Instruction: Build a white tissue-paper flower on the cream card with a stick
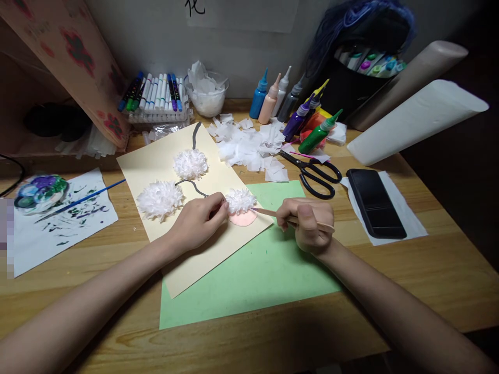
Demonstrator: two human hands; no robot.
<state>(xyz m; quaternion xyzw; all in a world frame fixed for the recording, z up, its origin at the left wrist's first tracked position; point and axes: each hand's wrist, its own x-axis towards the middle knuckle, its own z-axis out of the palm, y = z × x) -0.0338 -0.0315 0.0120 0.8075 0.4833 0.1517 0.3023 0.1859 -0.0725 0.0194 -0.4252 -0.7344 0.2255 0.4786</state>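
Forearms first, closest to camera: your left forearm (105, 280) and right forearm (382, 296) are slanting in over the wooden surface (132, 337).

Far left: paint-stained palette (41, 192) is sitting on smeared white paper (31, 249); blue brush (89, 196) is lying across that paper, its blue end pointing at the cream sheet (202, 254). Behind, marker rack (159, 115) and clear cup (208, 98) with white paper in it are standing by the wall.

Cream sheet is lying tilted, partly over the green sheet (253, 275), and is carrying three fluffy white flowers: left flower (159, 200), upper flower (191, 164), right flower (240, 201). Your left hand (198, 221) is resting on the sheet, thumb and index pressed together beside the right flower; can't tell if they're pinching anything. Pink patch (244, 218) is showing below that flower.

Paper scraps (245, 145) are lying loose behind. Your right hand (312, 226) is pinching a slim wooden stick (267, 212), tip pointing left at the right flower's lower edge.

Further right: green bottle (316, 136) is leaning among other squeeze bottles, open scissors (303, 166) are lying nearer you, black phone (376, 202) is lying on white tissue (414, 226), white roll (417, 122) is slanting behind it.
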